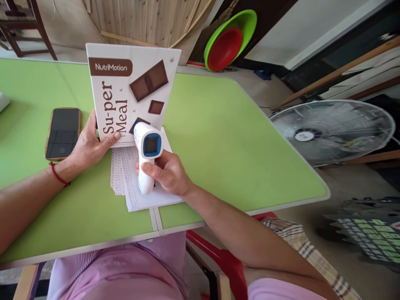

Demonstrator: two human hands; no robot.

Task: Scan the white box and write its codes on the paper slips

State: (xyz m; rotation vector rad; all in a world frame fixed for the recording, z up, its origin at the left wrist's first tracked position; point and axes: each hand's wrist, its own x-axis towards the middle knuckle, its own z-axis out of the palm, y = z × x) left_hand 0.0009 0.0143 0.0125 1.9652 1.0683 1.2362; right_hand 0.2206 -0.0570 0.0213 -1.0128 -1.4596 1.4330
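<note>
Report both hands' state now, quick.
Left hand: closed, holding the NutriMotion Su-per Meal box.
Right hand: closed, holding the white infrared thermometer.

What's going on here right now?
A person sits at a green table. Their left hand holds up a white box with chocolate pictures, and their right hand grips a white and blue thermometer in front of its lower edge; whether the two touch is unclear. The thermometer's screen looks dark. Papers lie below on the table, and a phone lies beside the left hand.
</note>
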